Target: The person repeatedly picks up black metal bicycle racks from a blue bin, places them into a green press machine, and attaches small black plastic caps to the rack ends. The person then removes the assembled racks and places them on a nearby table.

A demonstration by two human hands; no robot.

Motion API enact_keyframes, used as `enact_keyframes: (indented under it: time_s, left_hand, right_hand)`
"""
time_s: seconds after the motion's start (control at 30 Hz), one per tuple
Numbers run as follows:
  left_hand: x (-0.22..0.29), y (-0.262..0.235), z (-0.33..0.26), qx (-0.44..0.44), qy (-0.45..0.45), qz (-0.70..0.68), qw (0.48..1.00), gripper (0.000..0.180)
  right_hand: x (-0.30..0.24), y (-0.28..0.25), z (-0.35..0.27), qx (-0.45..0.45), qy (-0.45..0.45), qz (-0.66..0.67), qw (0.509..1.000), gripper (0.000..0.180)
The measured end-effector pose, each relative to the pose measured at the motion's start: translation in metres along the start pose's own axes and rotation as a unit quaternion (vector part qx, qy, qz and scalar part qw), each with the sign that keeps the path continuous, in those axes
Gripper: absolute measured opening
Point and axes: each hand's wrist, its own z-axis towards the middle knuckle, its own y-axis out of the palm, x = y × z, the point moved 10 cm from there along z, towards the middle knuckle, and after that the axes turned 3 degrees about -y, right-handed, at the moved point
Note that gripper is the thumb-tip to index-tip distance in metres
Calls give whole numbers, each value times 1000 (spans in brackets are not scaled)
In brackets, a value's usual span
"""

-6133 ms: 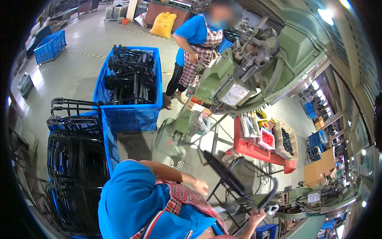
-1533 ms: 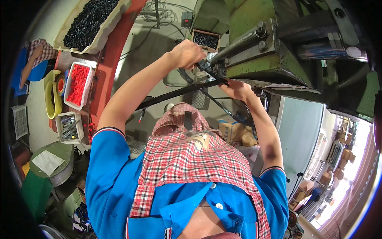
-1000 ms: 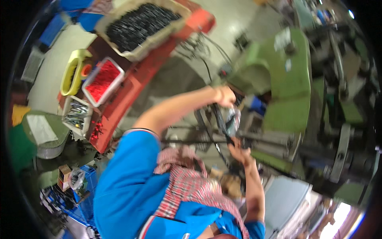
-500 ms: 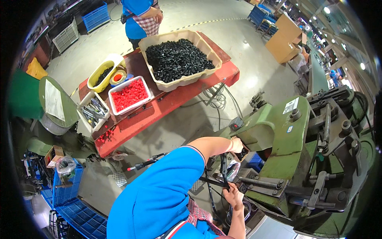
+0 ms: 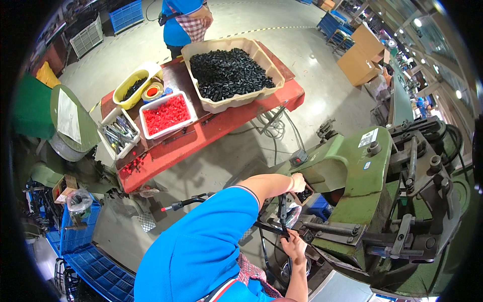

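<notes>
left hand (image 5: pixel 298 182) wrapped on top end of a black metal frame (image 5: pixel 282 214) right at the green press machine (image 5: pixel 367 201), right hand (image 5: pixel 293 246) gripping its lower end, hands apart, red table (image 5: pixel 241 118) w/ tub of black parts (image 5: pixel 229 73) & tray of red bits (image 5: pixel 166 115) behind, another person (image 5: pixel 186 20) beyond the table

A long red metal table (image 5: pixel 227 132) stands ahead, carrying a large beige tub of black plastic parts (image 5: pixel 229 73); right of it sits a green press machine (image 5: pixel 372 186).
</notes>
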Motion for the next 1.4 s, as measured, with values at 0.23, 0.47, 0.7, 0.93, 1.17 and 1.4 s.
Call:
enact_keyframes:
  time_s: [0.23,0.47,0.7,0.93,1.17,1.4]
  left_hand:
    - [-16,-39,-28,91,-15,-117,989,14]
    - [-22,-35,-19,83,-28,-240,967,14]
    - [-24,-31,-13,99,-36,-301,948,19]
    - [-33,-79,-44,257,-5,-433,864,15]
    - [-3,-102,-154,202,-21,-580,789,19]
    - [27,-106,-234,221,-53,-592,773,19]
  right_hand:
    - [6,3,3,-31,65,22,997,36]
    - [8,10,-1,-173,146,30,974,49]
    - [-6,-7,3,-77,64,-8,995,37]
    - [-8,-13,6,8,2,29,1000,34]
    - [-19,-16,11,-43,8,14,999,34]
    - [-23,-21,11,-53,-19,19,998,39]
